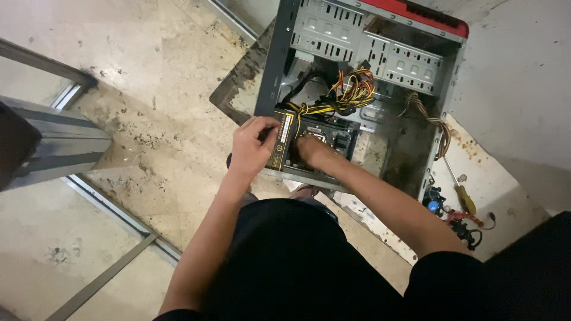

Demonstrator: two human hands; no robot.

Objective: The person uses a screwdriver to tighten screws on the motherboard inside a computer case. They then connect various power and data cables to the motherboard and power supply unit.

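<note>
Head view looks straight down on an open computer case (357,89) lying on its side on a stained, cracked floor (154,137), with the person's dark shirt filling the bottom of the frame. Both bare arms reach forward into the near end of the case. The left hand (253,145) is curled closed around the outer edge of the black power supply (283,141), its fingers bent over the top of the box near its yellow-marked side label. The right hand (310,148) is inside the case, just beside the power supply on its inner side, pressed down against it or the frame below; its fingers are hidden, so I cannot tell whether it grips anything. The power supply sits at the near left corner of the case, tilted a little, touching the case's bottom rail. A bundle of yellow, black and orange cables (351,92) runs from it up toward the middle of the case, below the grey drive bays (369,44). A red front panel (428,15) edges the far end. Off to the right, on a pale sheet outside the case, lies a yellow-handled screwdriver (463,193), near a small tangle of red and black parts (461,223).
</note>
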